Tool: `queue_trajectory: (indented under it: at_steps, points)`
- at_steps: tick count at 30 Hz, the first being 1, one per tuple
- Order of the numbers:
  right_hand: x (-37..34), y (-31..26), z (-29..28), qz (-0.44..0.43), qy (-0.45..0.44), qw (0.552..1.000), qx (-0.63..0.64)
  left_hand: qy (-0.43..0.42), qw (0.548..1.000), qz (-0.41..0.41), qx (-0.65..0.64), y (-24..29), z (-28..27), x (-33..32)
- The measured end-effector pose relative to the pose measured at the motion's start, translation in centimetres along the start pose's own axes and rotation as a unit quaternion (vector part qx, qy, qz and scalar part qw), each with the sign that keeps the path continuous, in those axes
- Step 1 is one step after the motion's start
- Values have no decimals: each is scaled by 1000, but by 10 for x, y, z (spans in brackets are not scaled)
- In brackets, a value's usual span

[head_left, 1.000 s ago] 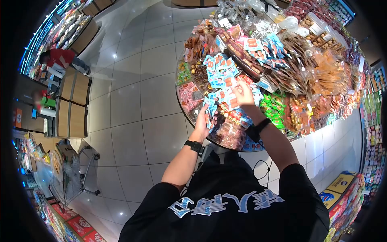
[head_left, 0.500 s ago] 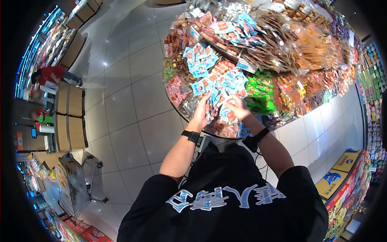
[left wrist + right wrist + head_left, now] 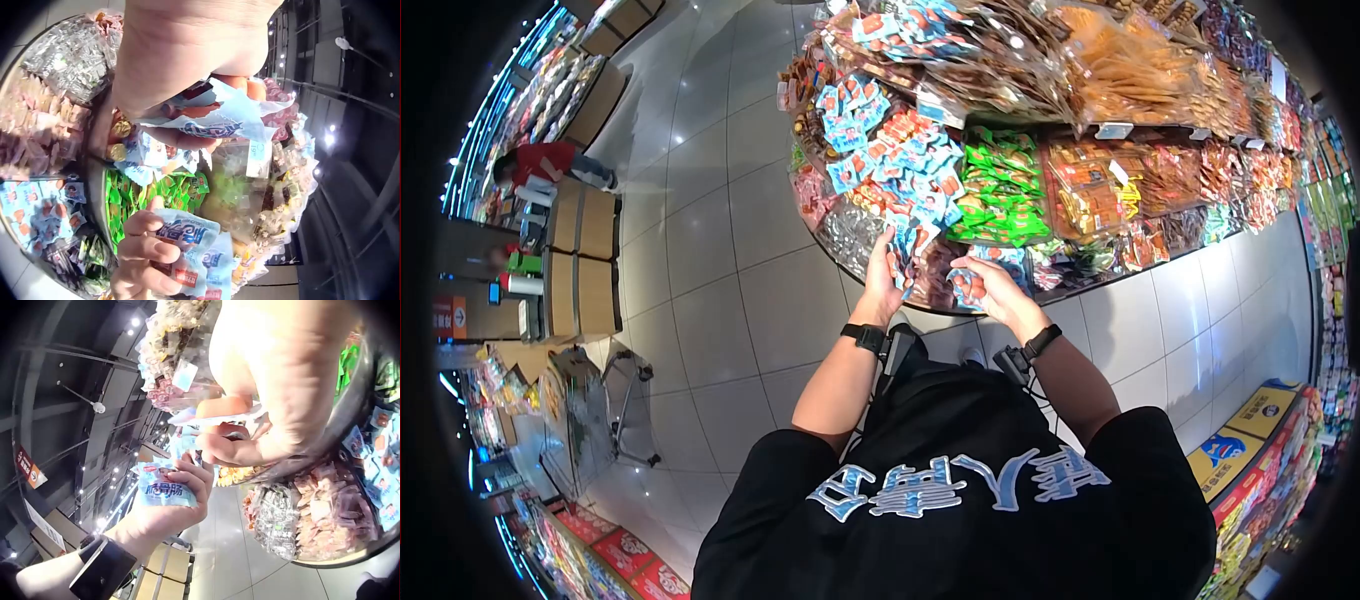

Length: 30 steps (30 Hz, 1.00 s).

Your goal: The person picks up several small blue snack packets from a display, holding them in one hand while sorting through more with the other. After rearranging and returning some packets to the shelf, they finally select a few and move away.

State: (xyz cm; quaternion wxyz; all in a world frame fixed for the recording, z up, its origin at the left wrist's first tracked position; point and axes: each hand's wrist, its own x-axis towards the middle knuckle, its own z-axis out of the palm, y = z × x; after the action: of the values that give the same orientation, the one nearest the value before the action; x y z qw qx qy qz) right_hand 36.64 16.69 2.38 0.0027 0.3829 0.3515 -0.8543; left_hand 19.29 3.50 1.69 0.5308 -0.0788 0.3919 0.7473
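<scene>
In the head view, both hands are above the near edge of a round display heaped with bagged snacks. My left hand (image 3: 883, 280) grips small blue-and-white sausage packets; one packet (image 3: 225, 119) juts out past the palm in the left wrist view. My right hand (image 3: 1003, 290) is a short way to the right, its fingers curled round more sausage packets (image 3: 187, 240), printed sides outward. From the right wrist, the left hand's packet (image 3: 165, 489) shows its blue lettering. Beyond the hands lies a loose pile of like blue packets (image 3: 930, 165).
Green packets (image 3: 1000, 190) fill the compartment right of the blue pile. Clear-wrapped sweets (image 3: 845, 235) lie to the left. A cart (image 3: 590, 420) stands on the tiled floor at left, below wooden counters (image 3: 585, 270). A person in red (image 3: 550, 160) bends there.
My right hand has come back from over the blue pile, passed close by the left hand, and now holds packets apart from it. The display has shifted left and up in view.
</scene>
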Motion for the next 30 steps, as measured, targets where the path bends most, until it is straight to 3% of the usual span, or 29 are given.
queue_trajectory:
  at_steps: [3,8,12,15,21,23,25,28,30]
  points:
    - [-20,16,-43,54,-31,998,24,7,1000,14,-7,-38,14,-28]
    - [-47,47,-119,29,-46,998,41,-1,999,1,-35,-107,6,-52]
    - [-44,73,-166,5,26,999,30,77,997,-4,-22,-135,20,-81]
    - [-24,85,-195,-3,71,997,13,98,995,-17,-17,-153,2,-90]
    - [63,87,-242,-37,90,993,-63,165,983,-36,-70,-177,-38,-111]
    - [140,104,-298,-48,103,978,-173,159,982,-56,-89,-189,-60,-118]
    - [156,76,-297,-26,7,967,-255,171,977,-44,-123,-206,-79,-121]
    - [224,76,-291,-222,12,921,-319,187,969,-46,-152,-220,-108,-128]
    - [211,68,-268,-133,-42,990,-32,219,961,-47,-162,-229,-118,-129]
